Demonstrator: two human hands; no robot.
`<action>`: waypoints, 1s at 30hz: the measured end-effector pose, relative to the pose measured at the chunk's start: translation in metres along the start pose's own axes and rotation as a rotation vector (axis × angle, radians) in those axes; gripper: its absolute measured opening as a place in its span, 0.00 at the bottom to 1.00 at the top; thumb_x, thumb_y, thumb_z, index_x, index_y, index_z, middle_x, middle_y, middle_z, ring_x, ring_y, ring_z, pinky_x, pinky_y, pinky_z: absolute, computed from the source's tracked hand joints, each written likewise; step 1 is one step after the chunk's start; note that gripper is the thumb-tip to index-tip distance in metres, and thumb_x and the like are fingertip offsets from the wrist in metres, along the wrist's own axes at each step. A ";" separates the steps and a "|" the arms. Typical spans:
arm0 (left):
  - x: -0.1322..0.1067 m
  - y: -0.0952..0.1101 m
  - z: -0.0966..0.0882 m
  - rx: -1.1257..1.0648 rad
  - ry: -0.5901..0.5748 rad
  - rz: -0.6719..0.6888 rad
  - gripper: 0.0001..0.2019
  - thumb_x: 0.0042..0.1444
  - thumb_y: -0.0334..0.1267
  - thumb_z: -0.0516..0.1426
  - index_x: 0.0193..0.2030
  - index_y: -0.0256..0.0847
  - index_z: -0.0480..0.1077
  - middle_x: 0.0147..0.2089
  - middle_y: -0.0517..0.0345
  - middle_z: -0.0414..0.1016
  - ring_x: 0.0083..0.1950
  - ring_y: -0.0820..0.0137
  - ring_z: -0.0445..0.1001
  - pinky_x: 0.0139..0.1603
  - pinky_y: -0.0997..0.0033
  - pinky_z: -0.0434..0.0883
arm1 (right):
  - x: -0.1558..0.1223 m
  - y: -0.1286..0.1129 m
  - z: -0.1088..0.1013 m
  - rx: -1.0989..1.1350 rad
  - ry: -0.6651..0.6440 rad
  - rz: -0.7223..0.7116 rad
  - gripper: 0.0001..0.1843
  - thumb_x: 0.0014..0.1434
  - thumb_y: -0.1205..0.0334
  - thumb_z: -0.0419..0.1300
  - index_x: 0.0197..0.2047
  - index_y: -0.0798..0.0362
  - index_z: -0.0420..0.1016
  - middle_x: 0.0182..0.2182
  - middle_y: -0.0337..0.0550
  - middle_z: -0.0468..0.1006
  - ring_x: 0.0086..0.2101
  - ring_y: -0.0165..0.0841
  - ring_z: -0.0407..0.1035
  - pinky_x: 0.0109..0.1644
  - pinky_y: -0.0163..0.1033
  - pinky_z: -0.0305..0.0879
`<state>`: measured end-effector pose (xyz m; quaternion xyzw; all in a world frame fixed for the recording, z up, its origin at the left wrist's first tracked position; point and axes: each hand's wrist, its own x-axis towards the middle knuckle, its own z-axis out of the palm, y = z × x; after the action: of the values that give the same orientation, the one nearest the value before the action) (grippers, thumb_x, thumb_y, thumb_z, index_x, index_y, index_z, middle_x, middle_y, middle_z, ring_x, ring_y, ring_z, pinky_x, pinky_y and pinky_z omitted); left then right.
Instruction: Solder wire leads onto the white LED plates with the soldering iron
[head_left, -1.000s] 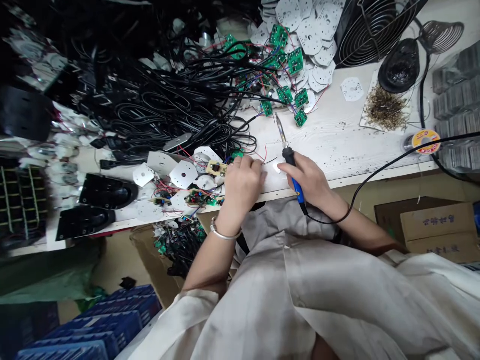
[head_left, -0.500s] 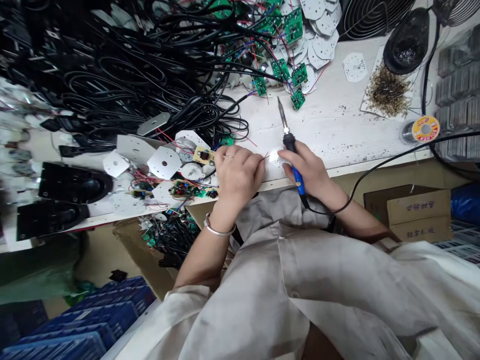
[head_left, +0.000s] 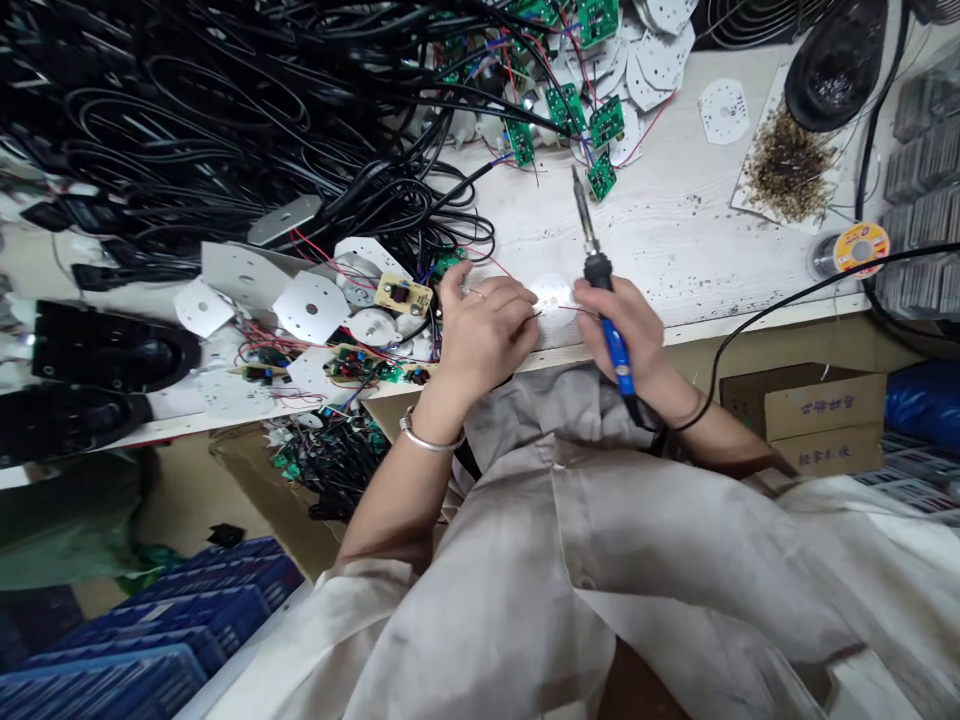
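My right hand [head_left: 628, 322] is closed around a soldering iron [head_left: 616, 352] with a blue handle, its metal tip pointing up and away from me. A short red wire [head_left: 574, 308] sticks out from that hand's fingertips towards the left. My left hand [head_left: 487, 332] is closed in a pinch, and a thin wire end [head_left: 537, 315] pokes out of its fingertips; the rest is hidden in the hand. Between the hands a white octagonal plate [head_left: 553, 289] lies flat on the bench. Just left of my left hand is a yellowish circuit board [head_left: 402, 294] with red wires.
Black cables [head_left: 247, 130] are heaped at the left and back, with green circuit boards [head_left: 602, 177] at their right end. A solder spool [head_left: 860, 248] stands right, near a card with brown debris [head_left: 787, 172]. The iron's cord [head_left: 757, 308] crosses the front edge.
My right hand, with the iron, has shifted slightly right. A red wire now shows at its fingertips, where before one stuck out of my left fingers. The view has shifted a little.
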<state>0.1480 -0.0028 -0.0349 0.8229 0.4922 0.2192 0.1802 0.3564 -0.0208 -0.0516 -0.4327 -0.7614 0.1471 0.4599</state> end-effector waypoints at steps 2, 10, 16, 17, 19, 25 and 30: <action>0.002 0.001 -0.001 -0.052 -0.037 -0.044 0.07 0.61 0.35 0.57 0.33 0.46 0.74 0.43 0.62 0.83 0.51 0.62 0.79 0.73 0.35 0.54 | -0.004 0.001 -0.012 0.148 0.055 -0.015 0.18 0.69 0.59 0.55 0.60 0.46 0.71 0.41 0.42 0.81 0.39 0.34 0.78 0.43 0.42 0.77; 0.004 -0.001 -0.008 -0.168 -0.070 -0.126 0.07 0.59 0.34 0.57 0.29 0.44 0.71 0.45 0.61 0.84 0.52 0.64 0.80 0.71 0.46 0.62 | -0.022 0.004 -0.019 0.366 0.219 0.230 0.15 0.69 0.53 0.53 0.42 0.44 0.81 0.19 0.33 0.71 0.20 0.30 0.68 0.27 0.40 0.69; 0.006 -0.004 -0.005 -0.182 -0.046 -0.089 0.07 0.59 0.33 0.56 0.29 0.44 0.70 0.44 0.61 0.83 0.50 0.65 0.80 0.63 0.54 0.70 | -0.022 0.003 -0.019 0.369 0.135 0.325 0.16 0.69 0.51 0.53 0.38 0.44 0.82 0.16 0.32 0.69 0.20 0.30 0.69 0.29 0.40 0.72; 0.006 -0.005 -0.004 -0.179 -0.043 -0.083 0.07 0.59 0.33 0.56 0.29 0.44 0.70 0.44 0.61 0.83 0.50 0.65 0.80 0.62 0.54 0.71 | -0.021 0.003 -0.018 0.353 0.121 0.324 0.17 0.69 0.49 0.53 0.38 0.44 0.82 0.16 0.32 0.69 0.20 0.30 0.70 0.29 0.40 0.73; 0.005 -0.006 -0.003 -0.174 -0.038 -0.068 0.07 0.58 0.32 0.56 0.29 0.44 0.69 0.44 0.60 0.83 0.50 0.65 0.80 0.61 0.55 0.71 | -0.021 0.003 -0.018 0.330 0.102 0.337 0.19 0.69 0.48 0.53 0.38 0.44 0.82 0.16 0.32 0.70 0.21 0.30 0.71 0.30 0.40 0.73; 0.004 -0.005 -0.003 -0.167 -0.028 -0.050 0.08 0.59 0.32 0.55 0.29 0.43 0.69 0.45 0.60 0.83 0.50 0.66 0.79 0.61 0.56 0.71 | -0.019 0.001 -0.017 0.367 0.083 0.391 0.18 0.68 0.48 0.54 0.37 0.45 0.82 0.15 0.30 0.70 0.17 0.27 0.68 0.29 0.38 0.74; 0.005 -0.004 -0.005 -0.166 -0.062 -0.071 0.08 0.60 0.33 0.55 0.28 0.44 0.69 0.45 0.60 0.83 0.51 0.66 0.79 0.62 0.54 0.71 | -0.018 0.000 -0.018 0.349 0.094 0.431 0.19 0.69 0.46 0.53 0.37 0.46 0.81 0.14 0.30 0.68 0.14 0.26 0.63 0.22 0.37 0.70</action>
<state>0.1446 0.0042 -0.0316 0.7936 0.4953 0.2271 0.2709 0.3751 -0.0377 -0.0523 -0.5053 -0.5925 0.3503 0.5205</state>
